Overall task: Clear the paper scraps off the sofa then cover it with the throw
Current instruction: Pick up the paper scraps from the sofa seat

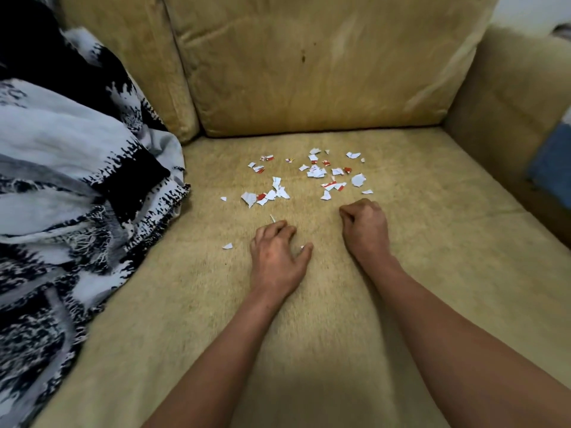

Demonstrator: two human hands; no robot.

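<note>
Several torn white-and-red paper scraps (312, 174) lie scattered on the tan sofa seat (432, 242), in front of the back cushion. One stray scrap (227, 246) lies to the left of my left hand. My left hand (276, 257) rests palm down on the seat with bent fingers and the thumb spread; a thin white sliver (272, 218) shows at its fingertips and a tiny scrap at the thumb tip. My right hand (366, 227) is curled into a fist just below the scraps, and nothing shows inside it. The black-and-white patterned throw (71, 168) is bunched on the left.
The back cushion (324, 66) stands behind the scraps, and the right armrest (506, 125) borders the seat. Something blue (550, 162) shows past the armrest. The throw covers the seat's left edge.
</note>
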